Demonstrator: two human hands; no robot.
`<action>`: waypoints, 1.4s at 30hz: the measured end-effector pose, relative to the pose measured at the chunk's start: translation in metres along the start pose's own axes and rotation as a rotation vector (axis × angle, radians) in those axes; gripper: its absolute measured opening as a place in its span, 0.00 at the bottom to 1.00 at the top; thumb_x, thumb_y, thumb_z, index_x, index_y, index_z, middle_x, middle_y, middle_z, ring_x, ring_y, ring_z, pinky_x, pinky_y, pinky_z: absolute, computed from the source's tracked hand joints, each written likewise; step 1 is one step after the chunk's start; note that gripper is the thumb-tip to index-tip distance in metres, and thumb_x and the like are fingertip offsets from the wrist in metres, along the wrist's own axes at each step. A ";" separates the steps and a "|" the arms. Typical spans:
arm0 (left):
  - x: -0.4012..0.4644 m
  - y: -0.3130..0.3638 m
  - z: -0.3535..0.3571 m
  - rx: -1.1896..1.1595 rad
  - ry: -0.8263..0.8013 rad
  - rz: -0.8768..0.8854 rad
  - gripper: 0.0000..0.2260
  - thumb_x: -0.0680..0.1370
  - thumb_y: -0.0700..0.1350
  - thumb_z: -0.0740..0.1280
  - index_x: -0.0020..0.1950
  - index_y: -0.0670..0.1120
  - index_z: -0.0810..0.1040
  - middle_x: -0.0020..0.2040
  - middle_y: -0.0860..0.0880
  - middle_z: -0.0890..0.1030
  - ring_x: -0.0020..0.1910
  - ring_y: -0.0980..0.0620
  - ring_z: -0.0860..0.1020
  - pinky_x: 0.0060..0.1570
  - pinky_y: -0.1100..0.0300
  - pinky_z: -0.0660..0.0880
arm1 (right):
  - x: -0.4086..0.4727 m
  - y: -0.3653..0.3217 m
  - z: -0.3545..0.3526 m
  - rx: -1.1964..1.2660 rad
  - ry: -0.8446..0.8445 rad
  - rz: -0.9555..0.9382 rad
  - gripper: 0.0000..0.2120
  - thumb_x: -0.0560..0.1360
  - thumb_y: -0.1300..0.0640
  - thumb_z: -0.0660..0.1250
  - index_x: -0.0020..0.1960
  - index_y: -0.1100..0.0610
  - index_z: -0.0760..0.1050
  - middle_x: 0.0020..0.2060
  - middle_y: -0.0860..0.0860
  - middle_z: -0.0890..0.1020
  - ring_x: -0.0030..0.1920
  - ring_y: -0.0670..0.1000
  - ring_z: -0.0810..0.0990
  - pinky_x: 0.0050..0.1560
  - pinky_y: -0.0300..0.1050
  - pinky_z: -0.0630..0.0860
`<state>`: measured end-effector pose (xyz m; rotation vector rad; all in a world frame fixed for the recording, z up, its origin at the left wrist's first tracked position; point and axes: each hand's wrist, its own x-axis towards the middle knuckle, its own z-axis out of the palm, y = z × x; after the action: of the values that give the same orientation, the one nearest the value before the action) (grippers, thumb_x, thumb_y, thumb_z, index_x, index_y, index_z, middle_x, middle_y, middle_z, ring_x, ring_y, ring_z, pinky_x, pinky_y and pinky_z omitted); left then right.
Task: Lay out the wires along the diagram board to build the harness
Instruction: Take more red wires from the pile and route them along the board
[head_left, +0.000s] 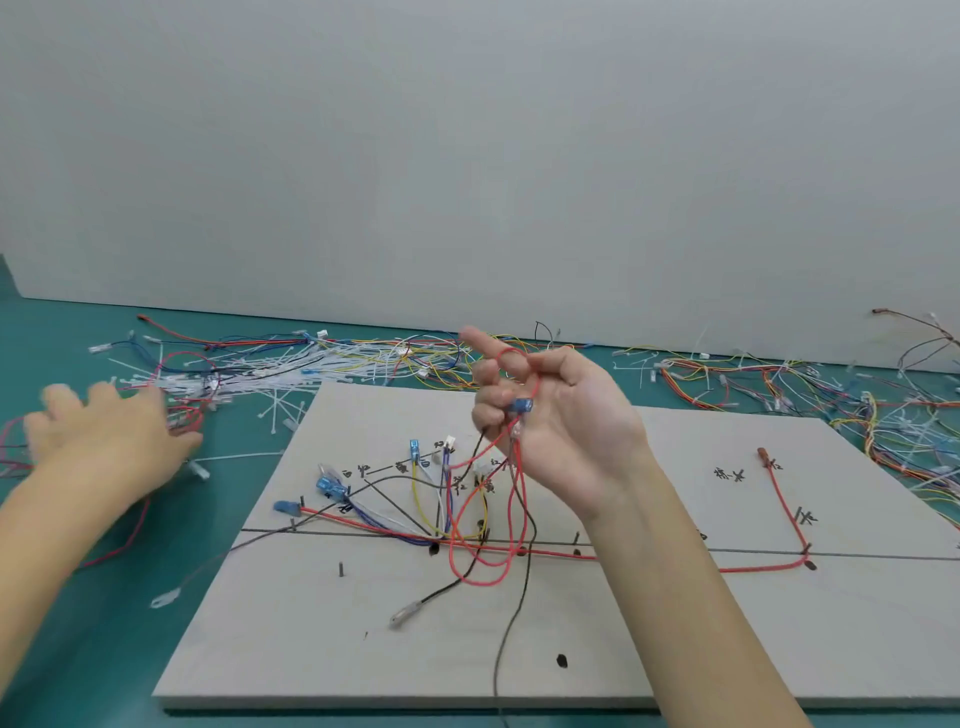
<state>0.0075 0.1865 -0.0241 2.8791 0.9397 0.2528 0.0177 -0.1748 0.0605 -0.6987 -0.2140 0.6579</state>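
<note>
Behind the green counter (72, 649) stands a plain grey wall (467, 156), and a pale diagram board (675, 649) lies flat on the counter in front of the person. Laid on the board are several wires (415, 493) in yellow, white, blue and black, fanning out from one point near its middle to small connectors, and a long red wire (753, 569) runs along a drawn line toward the right and turns up to a brown terminal (762, 453).

Raised above the board, palm toward the camera, is the right hand (561, 410). Its fingers (491, 410) curl round a red wire loop (511, 519) with a blue connector (521, 405), and the loop hangs down to the board alongside a black wire (519, 597). One turn sits round the raised index finger.

Motion-blurred, the left hand (104, 436) reaches out over the counter with its fingers spread apart, at the edge of a pile of loose wires and white cable ties (270, 374). More wire bundles (805, 389) lie at the far right.
</note>
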 end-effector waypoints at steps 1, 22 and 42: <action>-0.002 0.003 0.000 -0.011 -0.003 0.024 0.19 0.69 0.62 0.72 0.41 0.51 0.68 0.53 0.38 0.72 0.58 0.37 0.69 0.61 0.47 0.69 | -0.001 -0.001 -0.002 0.027 0.016 -0.021 0.24 0.74 0.58 0.53 0.66 0.67 0.72 0.32 0.52 0.73 0.29 0.47 0.67 0.31 0.39 0.68; -0.152 0.137 -0.029 -1.114 0.227 0.874 0.12 0.70 0.55 0.72 0.53 0.57 0.78 0.43 0.55 0.74 0.42 0.52 0.74 0.40 0.65 0.71 | -0.006 0.022 0.006 -0.076 0.146 0.009 0.16 0.80 0.63 0.56 0.62 0.66 0.76 0.41 0.55 0.78 0.49 0.56 0.79 0.60 0.50 0.76; -0.151 0.128 -0.054 -0.799 0.198 1.110 0.06 0.72 0.44 0.72 0.47 0.50 0.84 0.40 0.54 0.75 0.39 0.57 0.75 0.41 0.66 0.71 | -0.014 0.026 0.001 -0.319 0.017 0.169 0.17 0.81 0.60 0.54 0.60 0.67 0.76 0.55 0.62 0.79 0.51 0.58 0.79 0.57 0.49 0.76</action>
<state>-0.0494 -0.0033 0.0289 2.2654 -0.7168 0.7638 -0.0059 -0.1683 0.0443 -1.0361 -0.2492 0.7882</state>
